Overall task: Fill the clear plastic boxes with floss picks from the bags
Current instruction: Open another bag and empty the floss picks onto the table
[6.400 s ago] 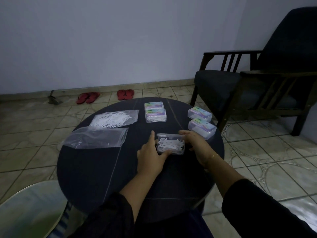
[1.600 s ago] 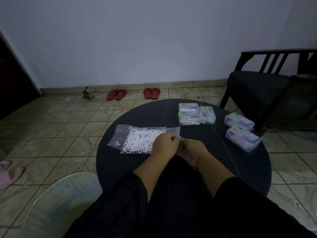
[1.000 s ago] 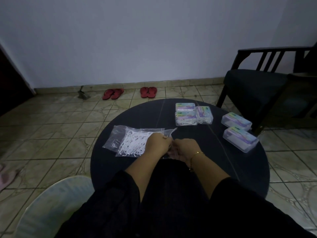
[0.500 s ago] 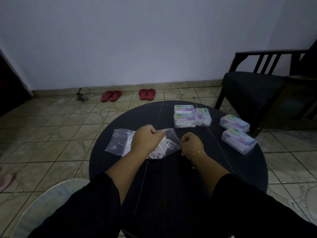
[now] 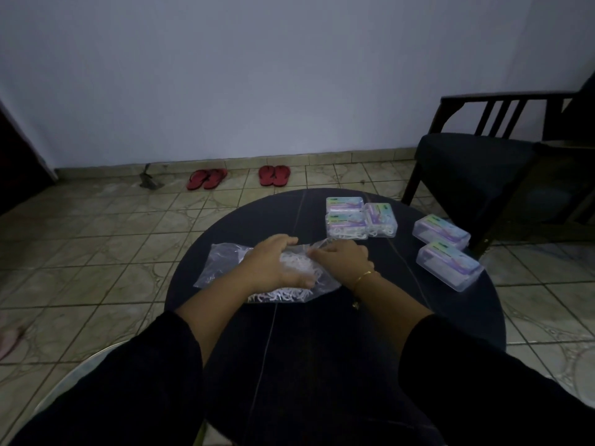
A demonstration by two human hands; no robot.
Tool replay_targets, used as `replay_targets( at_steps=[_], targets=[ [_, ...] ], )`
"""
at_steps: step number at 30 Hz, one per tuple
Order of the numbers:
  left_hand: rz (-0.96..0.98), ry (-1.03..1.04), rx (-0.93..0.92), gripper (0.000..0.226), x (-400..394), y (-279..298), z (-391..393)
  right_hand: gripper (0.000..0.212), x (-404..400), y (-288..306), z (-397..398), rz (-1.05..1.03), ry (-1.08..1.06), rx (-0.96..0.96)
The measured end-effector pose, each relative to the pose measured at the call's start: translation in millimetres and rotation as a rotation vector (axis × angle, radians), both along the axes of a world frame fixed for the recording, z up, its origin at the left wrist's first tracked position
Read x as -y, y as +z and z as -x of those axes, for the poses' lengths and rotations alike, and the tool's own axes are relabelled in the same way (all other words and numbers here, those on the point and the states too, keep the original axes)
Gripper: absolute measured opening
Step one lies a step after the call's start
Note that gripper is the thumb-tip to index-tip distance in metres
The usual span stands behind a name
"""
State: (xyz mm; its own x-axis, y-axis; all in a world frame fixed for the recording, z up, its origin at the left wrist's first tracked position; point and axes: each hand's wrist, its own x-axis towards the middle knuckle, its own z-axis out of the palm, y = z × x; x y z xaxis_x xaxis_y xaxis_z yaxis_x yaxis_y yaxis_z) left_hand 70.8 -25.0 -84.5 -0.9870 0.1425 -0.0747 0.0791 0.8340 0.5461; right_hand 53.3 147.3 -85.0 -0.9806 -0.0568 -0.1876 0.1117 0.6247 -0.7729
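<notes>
A clear bag (image 5: 222, 265) of white floss picks (image 5: 283, 292) lies on the round dark table (image 5: 402, 304). My left hand (image 5: 273, 265) lies over the bag, fingers curled round its upper edge. My right hand (image 5: 343, 259) pinches the bag's right end near its mouth. Three filled clear boxes (image 5: 357, 217) stand in a cluster at the table's far side. Two more boxes with coloured labels, one (image 5: 441, 231) behind the other (image 5: 449, 263), sit at the right edge; their contents are hard to make out.
A dark wooden armchair (image 5: 483, 162) stands close to the table on the right. Two pairs of red sandals (image 5: 238, 177) lie on the tiled floor by the wall. A pale round seat edge (image 5: 64, 381) shows at lower left.
The bag has been pulled right and nearer to me. My left hand has moved over the top of it, and my right hand has closed in on its right end.
</notes>
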Motion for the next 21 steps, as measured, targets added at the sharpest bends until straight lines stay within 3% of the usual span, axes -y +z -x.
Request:
replay_targets(
  at_steps=[1,3,8,12,16,21],
  targets=[
    [0.082,-0.024,0.023,0.114,1,-1,0,0.024,1,0,2,0.002,0.006,-0.023],
    [0.23,-0.09,0.056,0.13,3,-6,1,0.02,1,-2,3,0.065,0.006,-0.041],
    [0.365,-0.129,0.063,0.137,6,-17,2,0.014,-12,-4,-4,0.43,-0.046,-0.003],
    [0.406,-0.111,-0.046,0.13,6,-16,0,0.021,-26,-5,-11,0.632,-0.028,-0.019],
    [0.446,-0.121,-0.205,0.114,4,-13,0,0.016,-32,-4,-17,0.686,-0.019,0.01],
    [0.417,-0.117,-0.346,0.088,3,-11,-5,0.025,-35,-17,-16,0.473,-0.062,0.041]
  ],
)
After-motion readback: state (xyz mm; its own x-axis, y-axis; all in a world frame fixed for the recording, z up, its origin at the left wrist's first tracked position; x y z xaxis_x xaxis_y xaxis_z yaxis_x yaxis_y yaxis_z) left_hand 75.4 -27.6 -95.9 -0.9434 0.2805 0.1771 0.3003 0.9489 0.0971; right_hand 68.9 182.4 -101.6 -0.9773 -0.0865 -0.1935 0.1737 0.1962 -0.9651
